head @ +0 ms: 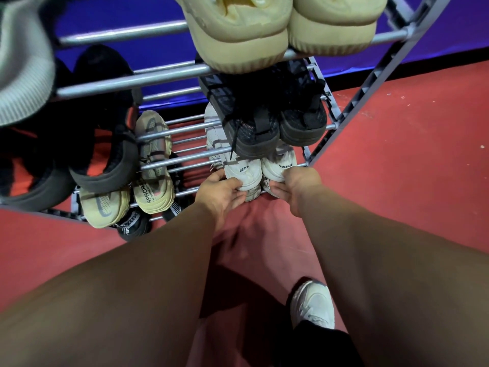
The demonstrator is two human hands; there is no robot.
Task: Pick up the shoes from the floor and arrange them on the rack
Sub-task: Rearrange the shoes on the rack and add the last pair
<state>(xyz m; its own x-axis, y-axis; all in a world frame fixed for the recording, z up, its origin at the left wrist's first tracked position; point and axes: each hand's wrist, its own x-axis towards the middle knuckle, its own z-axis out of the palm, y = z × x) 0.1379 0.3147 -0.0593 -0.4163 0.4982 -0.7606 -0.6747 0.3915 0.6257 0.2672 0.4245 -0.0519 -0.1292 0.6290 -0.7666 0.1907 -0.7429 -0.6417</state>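
Note:
A grey metal shoe rack [169, 165] with several tiers stands in front of me on the red floor. On a low tier at the right sits a pair of white sneakers, heels toward me. My left hand [222, 193] grips the heel of the left white sneaker [244, 173]. My right hand [293, 186] grips the heel of the right white sneaker [277, 168]. Above them sit black sneakers [264, 120], and higher up a cream pair [264, 30].
Beige sneakers [153, 186] and a black patterned shoe [132, 223] fill the lower left tiers. Dark slip-ons [105, 144] and a grey shoe [21, 62] sit higher at the left. My own white-shod foot [312, 305] stands on the red floor [397, 154]. A blue wall is behind.

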